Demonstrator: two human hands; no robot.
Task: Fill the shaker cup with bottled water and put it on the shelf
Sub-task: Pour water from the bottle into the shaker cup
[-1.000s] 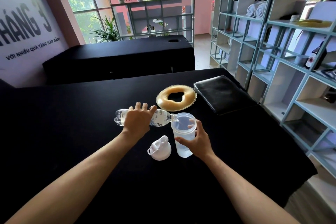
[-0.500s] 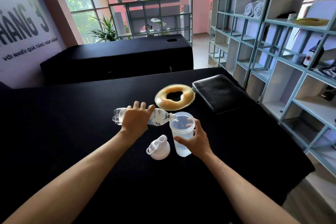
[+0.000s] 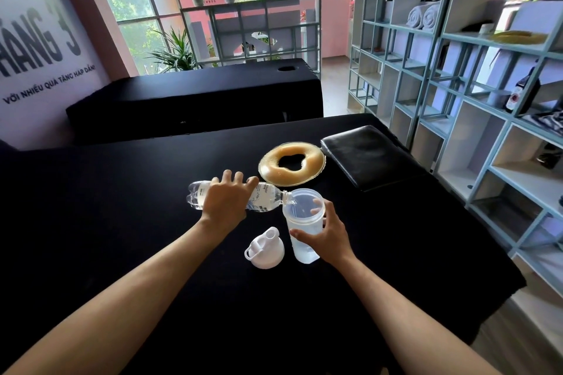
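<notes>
One clear plastic water bottle (image 3: 268, 198) lies almost level above the black cloth-covered tabletop (image 3: 122, 222), its ribbed base to the left and its neck at the rim of the cup. The left hand (image 3: 227, 202) grips the bottle from above, fingers curled over its barrel, forearm stretched forward from the lower left. One white domed lid (image 3: 264, 248) with a flip spout sits on the tabletop just beside the cup, on its left, apart from both hands. One translucent cylindrical shaker cup (image 3: 301, 222) stands upright on the tabletop, open at the top and partly filled with water. The right hand (image 3: 330, 237) holds the cup from the right side, thumb across the near wall and fingers wrapped round the far wall. Beyond the cup lies one amber, glossy ring-shaped cushion (image 3: 292, 168), flat on the tabletop. To its right lies one black rectangular pad (image 3: 370, 157) with a leather-like sheen. At the far right stands a pale blue-framed shelf unit (image 3: 475, 119) of open square compartments, well apart from the cup.
</notes>
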